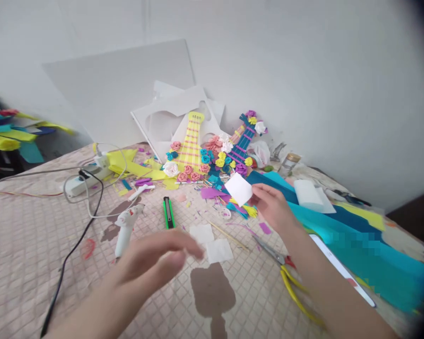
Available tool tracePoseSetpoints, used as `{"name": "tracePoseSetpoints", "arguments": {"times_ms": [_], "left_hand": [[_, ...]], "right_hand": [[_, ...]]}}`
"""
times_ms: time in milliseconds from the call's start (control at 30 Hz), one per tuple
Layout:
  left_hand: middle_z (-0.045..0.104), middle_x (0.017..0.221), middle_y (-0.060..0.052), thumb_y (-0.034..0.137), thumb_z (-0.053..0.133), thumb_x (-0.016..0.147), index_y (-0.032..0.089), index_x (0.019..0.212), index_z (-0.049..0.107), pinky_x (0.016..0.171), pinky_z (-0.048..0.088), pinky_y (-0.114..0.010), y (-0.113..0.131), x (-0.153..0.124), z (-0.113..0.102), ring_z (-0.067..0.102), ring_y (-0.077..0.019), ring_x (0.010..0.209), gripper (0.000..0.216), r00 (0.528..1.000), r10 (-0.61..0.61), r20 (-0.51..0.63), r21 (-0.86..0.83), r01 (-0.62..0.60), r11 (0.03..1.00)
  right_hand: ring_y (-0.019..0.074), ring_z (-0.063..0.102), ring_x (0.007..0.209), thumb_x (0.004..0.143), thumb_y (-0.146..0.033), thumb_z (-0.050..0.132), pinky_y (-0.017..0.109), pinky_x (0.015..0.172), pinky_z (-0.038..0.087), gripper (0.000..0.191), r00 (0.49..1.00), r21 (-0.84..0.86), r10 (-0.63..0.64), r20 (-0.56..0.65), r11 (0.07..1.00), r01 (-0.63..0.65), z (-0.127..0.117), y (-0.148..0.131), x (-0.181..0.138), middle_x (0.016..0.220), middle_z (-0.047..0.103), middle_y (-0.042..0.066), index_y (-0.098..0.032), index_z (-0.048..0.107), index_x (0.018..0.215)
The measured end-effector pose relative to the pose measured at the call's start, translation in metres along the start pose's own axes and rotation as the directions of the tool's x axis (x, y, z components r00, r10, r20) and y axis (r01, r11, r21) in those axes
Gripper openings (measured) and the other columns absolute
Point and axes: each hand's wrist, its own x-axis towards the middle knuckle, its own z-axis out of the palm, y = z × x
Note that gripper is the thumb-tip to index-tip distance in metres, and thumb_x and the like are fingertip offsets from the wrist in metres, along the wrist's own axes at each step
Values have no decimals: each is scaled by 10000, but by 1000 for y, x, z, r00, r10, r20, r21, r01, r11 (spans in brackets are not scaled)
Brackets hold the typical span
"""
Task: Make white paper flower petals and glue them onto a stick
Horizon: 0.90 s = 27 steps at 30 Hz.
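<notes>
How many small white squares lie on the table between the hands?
2: one white square near the green cutter, another nearer the camera and further right. Others may be hidden underneath.

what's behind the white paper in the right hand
Past the edges of the white paper in the right hand show purple paper and yellow strands; whatever lies directly behind is covered.

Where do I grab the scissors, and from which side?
Probably best by the yellow handles, coming from the near side: the scissors lie with handles toward the person and blades pointing away. The right forearm is close on the handles' right, so reaching in from their left looks easier.
</notes>
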Motion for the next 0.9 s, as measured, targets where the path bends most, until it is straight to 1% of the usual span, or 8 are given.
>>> {"name": "tracePoseSetpoints", "arguments": {"times_ms": [33,100,167,233,367,533,700,900], "left_hand": [[660,1004,-45,360,570,800,223,939,688,780,492,-304,5,16,9,596,-212,920,228,990,-74,118,-33,79,996],[649,1041,-77,431,537,802,210,1030,653,744,495,-311,5,46,30,594,-223,923,339,925,-180,333,-144,239,960],[621,1081,-108,410,597,763,159,1053,614,744,482,-308,-5,67,51,581,-218,924,384,941,-126,315,-236,206,950],[636,1014,-97,372,624,751,149,1035,593,763,467,-308,-20,79,65,577,-203,901,362,979,-29,202,-294,88,952],[636,787,-58,375,563,799,121,797,623,699,455,-274,-44,84,72,578,-165,746,261,998,-2,59,-238,16,971],[643,790,-65,362,563,792,118,808,641,715,465,-291,-57,84,69,586,-186,769,257,983,-67,172,-130,90,987],[651,884,-74,331,585,783,126,878,637,725,463,-281,-64,83,70,580,-181,810,232,954,-136,266,-228,199,953],[676,795,-40,299,593,787,131,873,673,688,456,-252,-69,69,74,585,-150,722,205,898,-285,334,-353,400,846]], "right_hand": [[139,540,560,712,-438,570,293,541,450,252,1000,54,-1,25,999,0,8,-7,-10,648,579,5,-190,604,748],[132,522,534,726,-403,583,286,529,439,211,997,157,-3,84,987,-10,21,-13,-28,596,556,-6,-194,607,718],[126,509,533,745,-342,608,274,532,422,154,991,271,-30,129,963,-6,31,-11,-42,573,554,-8,-192,631,715],[124,509,553,755,-299,624,264,542,407,111,994,303,-53,100,953,21,38,-1,-50,580,559,-8,-194,651,732],[120,503,577,767,-312,622,255,555,404,132,998,270,16,67,962,-33,42,20,-59,616,569,-4,-189,658,737],[145,554,661,724,-353,659,248,569,444,195,968,149,175,178,968,-202,40,23,-68,750,624,33,-170,665,789],[128,538,616,738,-390,635,232,562,434,222,949,83,286,130,951,-298,40,23,-74,685,608,13,-168,642,726],[116,499,627,821,-360,559,224,569,396,245,927,152,268,263,937,-314,47,23,-86,607,539,-7,-179,626,671]]}}
